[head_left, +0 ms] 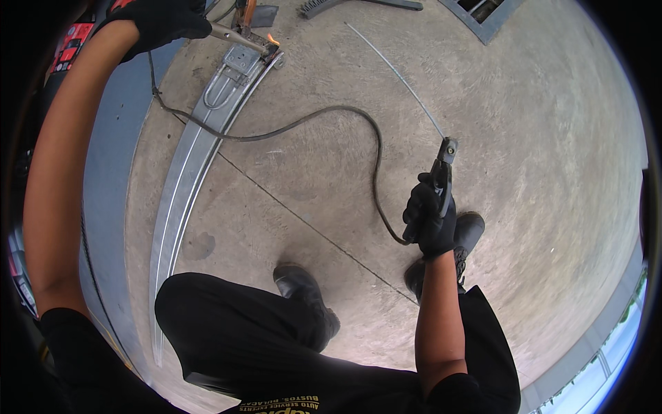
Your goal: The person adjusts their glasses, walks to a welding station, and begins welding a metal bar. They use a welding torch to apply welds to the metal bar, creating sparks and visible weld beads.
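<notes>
In my right hand (431, 214), gloved in black, is a welding electrode holder (445, 169), and a long thin welding rod (396, 72) slants up and left from its jaws. My left hand (165, 27), also gloved, grips a long metal tool (238, 36) whose exact kind I cannot make out. The tool's far end reaches the end of a long metal rail (183, 179), beside a bracket plate (240, 61) with a U-shaped bar (219, 90). A small orange glow (273, 40) shows at that end. Close by stands a copper-coloured clamp-like piece (245, 14).
A black cable (303, 124) runs from the electrode holder across the rail toward the upper left. At the top lies a wire brush (324, 7), with a metal-framed floor opening (483, 21) to its right. My boots (303, 297) stand on the concrete floor (552, 172).
</notes>
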A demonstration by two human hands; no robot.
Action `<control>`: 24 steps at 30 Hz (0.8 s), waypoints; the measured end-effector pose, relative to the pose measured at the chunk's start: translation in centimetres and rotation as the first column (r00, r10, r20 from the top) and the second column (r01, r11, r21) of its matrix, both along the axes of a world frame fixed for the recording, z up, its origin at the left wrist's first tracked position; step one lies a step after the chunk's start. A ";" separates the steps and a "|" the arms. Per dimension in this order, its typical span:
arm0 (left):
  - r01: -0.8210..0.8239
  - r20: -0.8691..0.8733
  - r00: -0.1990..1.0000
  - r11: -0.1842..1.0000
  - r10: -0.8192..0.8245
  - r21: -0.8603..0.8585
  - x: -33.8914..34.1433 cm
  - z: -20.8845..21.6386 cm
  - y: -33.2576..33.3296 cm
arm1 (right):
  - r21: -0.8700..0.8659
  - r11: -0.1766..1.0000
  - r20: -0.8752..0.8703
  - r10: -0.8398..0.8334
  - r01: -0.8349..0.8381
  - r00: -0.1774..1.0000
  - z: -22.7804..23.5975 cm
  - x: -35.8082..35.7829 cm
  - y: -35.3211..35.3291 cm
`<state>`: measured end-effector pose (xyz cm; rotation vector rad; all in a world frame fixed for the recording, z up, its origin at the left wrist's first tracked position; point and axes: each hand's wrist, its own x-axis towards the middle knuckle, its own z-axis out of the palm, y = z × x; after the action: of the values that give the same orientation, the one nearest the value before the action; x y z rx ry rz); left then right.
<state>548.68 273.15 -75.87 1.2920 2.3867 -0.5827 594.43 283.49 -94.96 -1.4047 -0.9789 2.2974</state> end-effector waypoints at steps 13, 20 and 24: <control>-0.076 -0.060 0.995 0.996 0.073 -0.036 1.4 1.1 0.7 | 0.093 0.995 -0.002 -0.032 0.032 0.999 -2.1 1.2 1.5; -0.086 -0.024 0.996 0.996 0.086 -0.022 2.1 2.4 0.9 | 0.006 0.999 0.064 -0.042 0.041 0.997 -7.6 3.2 6.9; -0.048 -0.085 0.995 0.994 0.056 0.094 1.4 1.7 0.5 | 0.020 0.987 0.125 -0.162 0.160 0.979 -10.4 4.3 9.8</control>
<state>550.09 273.60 -74.16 1.2613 2.5380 -0.5305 598.78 293.27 -105.40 -1.5804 -0.8744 2.1069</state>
